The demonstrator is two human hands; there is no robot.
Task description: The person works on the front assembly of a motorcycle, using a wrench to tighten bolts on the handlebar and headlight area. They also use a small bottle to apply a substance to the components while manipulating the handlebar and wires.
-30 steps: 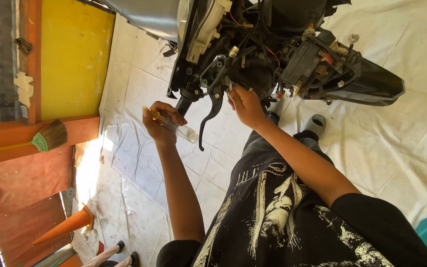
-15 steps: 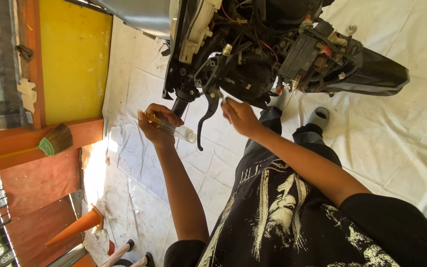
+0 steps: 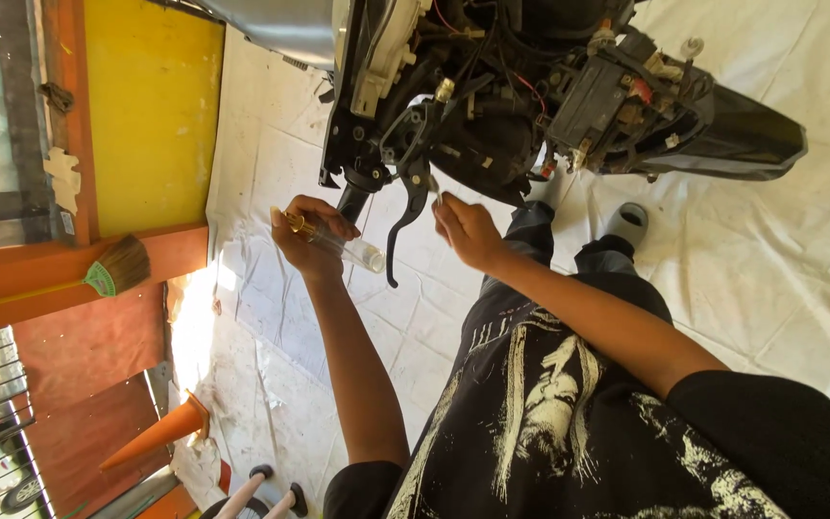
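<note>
A stripped black motorcycle front [image 3: 492, 106] with bare wiring and parts stands on a white tiled floor. My left hand [image 3: 311, 238] grips a screwdriver with a clear handle [image 3: 343, 247], just below the handlebar grip [image 3: 353, 200]. My right hand [image 3: 468, 233] pinches a small metal piece [image 3: 434, 188] next to the black brake lever [image 3: 402, 226]. My black printed shirt [image 3: 569, 423] and legs fill the lower right.
A white cloth [image 3: 799, 279] covers the floor on the right. A yellow and orange wall [image 3: 136, 125] runs along the left, with a green-collared broom [image 3: 112, 271] against it. An orange cone [image 3: 160, 432] and crutch tips [image 3: 266, 485] lie at the lower left.
My right hand has drawn back a little from the machine toward the brake lever. My left hand has kept the screwdriver in nearly the same spot.
</note>
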